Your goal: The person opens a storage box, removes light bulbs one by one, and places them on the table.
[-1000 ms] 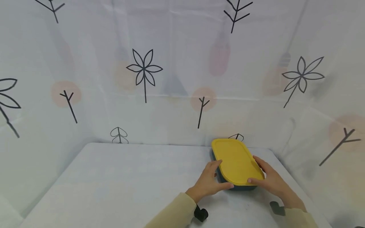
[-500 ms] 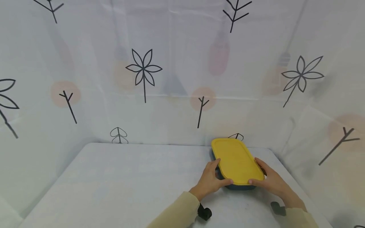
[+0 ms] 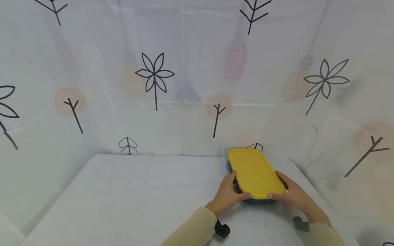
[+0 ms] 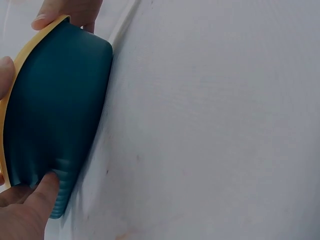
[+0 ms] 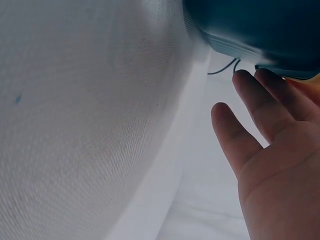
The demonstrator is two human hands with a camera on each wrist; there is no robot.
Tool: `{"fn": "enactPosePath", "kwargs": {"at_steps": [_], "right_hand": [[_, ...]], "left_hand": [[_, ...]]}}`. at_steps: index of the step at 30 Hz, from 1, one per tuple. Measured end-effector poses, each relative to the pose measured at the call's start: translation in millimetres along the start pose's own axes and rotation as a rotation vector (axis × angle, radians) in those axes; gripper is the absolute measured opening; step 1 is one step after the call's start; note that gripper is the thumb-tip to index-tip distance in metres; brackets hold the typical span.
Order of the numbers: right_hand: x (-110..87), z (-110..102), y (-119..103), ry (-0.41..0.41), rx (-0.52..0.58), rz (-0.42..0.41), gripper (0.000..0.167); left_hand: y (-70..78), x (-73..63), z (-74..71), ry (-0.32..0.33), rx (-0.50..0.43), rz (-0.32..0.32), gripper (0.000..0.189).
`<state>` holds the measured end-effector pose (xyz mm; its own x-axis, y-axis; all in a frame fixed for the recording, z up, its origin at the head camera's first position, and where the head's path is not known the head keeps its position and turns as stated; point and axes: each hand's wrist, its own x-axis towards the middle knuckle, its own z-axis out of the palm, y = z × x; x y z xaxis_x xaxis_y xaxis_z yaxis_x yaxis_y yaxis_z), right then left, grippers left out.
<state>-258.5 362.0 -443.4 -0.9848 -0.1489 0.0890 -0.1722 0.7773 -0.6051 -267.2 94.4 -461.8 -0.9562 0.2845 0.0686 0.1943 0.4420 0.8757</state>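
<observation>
A rectangular food container with a dark teal body [image 3: 260, 201] and a yellow lid [image 3: 257, 172] stands at the right of the table. At its front left corner my left hand [image 3: 226, 194] grips it, thumb on the lid's front edge and fingers along the left side. My right hand [image 3: 292, 193] holds the opposite front corner, its thumb near the lid rim. In the left wrist view, one left fingertip presses the ridged side of the teal body [image 4: 60, 100]. The right wrist view has right fingers [image 5: 262, 107] reaching the container's underside edge [image 5: 260, 30], partly spread.
A white cloth covers the table [image 3: 138, 191]. Behind it hangs a white curtain [image 3: 184, 126] with plant drawings, close to the container's far end. Black wrist-camera mount [image 3: 222, 229] hangs under the left wrist, and another dark one [image 3: 300, 224] is by the right sleeve.
My left hand has shifted slightly right and closed in on the container's corner, its thumb now on the lid edge. My right hand has barely moved. The container stays in place.
</observation>
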Motion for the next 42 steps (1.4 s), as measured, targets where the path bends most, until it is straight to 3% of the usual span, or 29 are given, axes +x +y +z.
{"fn": "enactPosePath", "kwargs": {"at_steps": [23,32,42], "right_hand": [[0.4,1,-1,-0.001,0.008,0.003,0.102],[1.1,8,-15,-0.025,0.033,0.043,0.105],[5.2,23,-27,0.001,0.043,0.024,0.106]], "left_hand": [[-3.3,-2.9,-2.9,-0.014,-0.094,0.006,0.099],[-7.7,-7.2,-14.0,-0.009,-0.051,-0.004,0.098],[-19.0,-10.8,-31.9,-0.015,-0.075,0.043,0.099]]}}
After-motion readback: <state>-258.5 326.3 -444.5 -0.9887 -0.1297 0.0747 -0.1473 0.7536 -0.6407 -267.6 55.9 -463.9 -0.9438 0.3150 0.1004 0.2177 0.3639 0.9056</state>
